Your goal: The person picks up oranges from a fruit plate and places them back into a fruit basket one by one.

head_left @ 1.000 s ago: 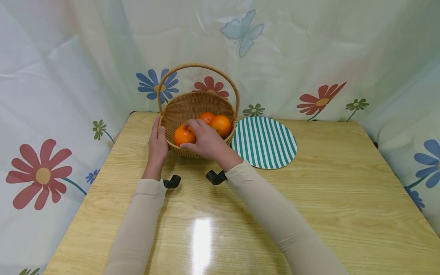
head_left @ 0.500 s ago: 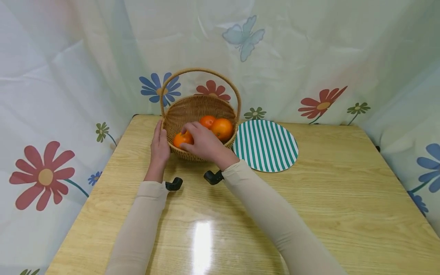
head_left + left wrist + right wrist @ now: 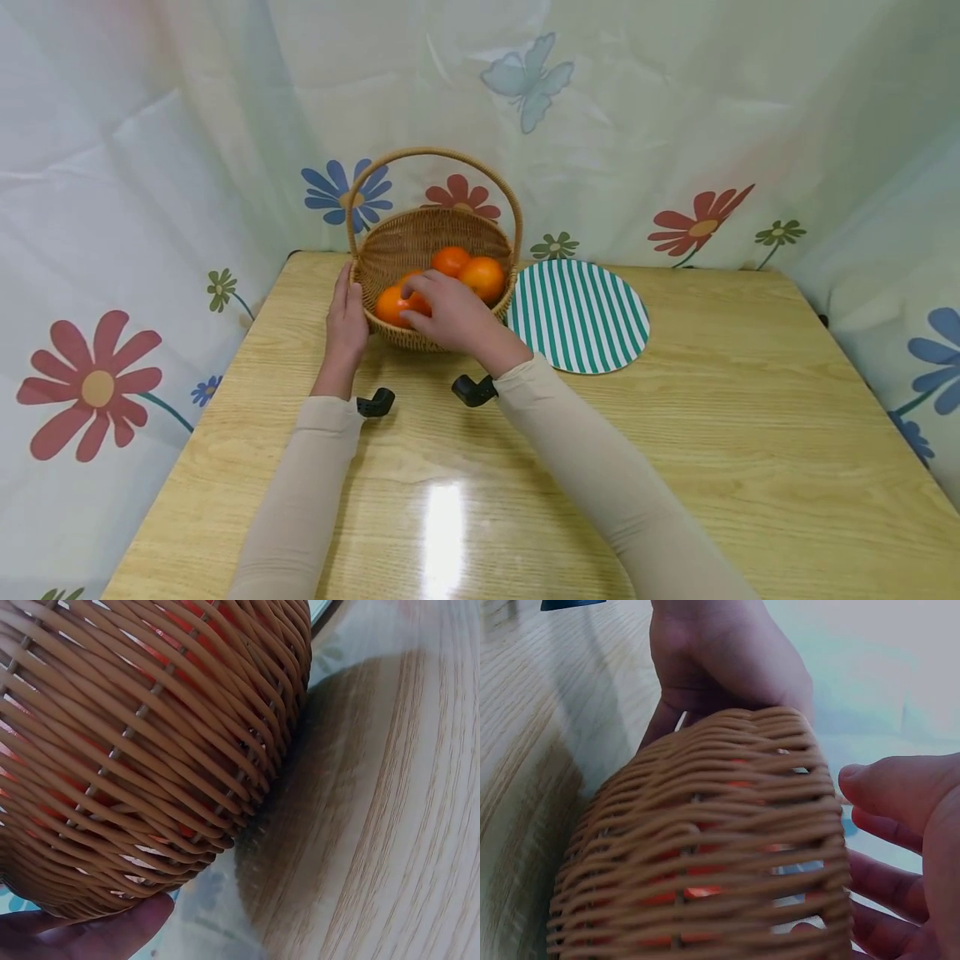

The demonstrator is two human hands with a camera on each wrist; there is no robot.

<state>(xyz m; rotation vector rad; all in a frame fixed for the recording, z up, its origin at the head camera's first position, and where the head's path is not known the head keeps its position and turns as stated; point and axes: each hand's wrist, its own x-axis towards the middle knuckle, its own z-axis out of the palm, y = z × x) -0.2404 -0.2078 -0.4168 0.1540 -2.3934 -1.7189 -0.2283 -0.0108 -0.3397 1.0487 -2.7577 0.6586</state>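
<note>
A wicker basket with a tall arched handle stands at the back of the table and holds several round oranges. One orange lies at the front left inside it, while another orange sits at the right. My left hand rests along the basket's left side with fingers fairly straight. Over the front rim, my right hand reaches in among the oranges, its thumb and fingers spread apart. In the right wrist view its fingers pass behind the rim, partly hidden by the weave.
A round mat with green and white stripes lies right of the basket, close beside it. The wooden table extends to the front and right. A flowered curtain hangs behind. A black wrist mount juts from the right cuff.
My right hand has shifted slightly inside the basket, and two oranges now show by its fingers where one showed before. The left hand stays against the basket.
</note>
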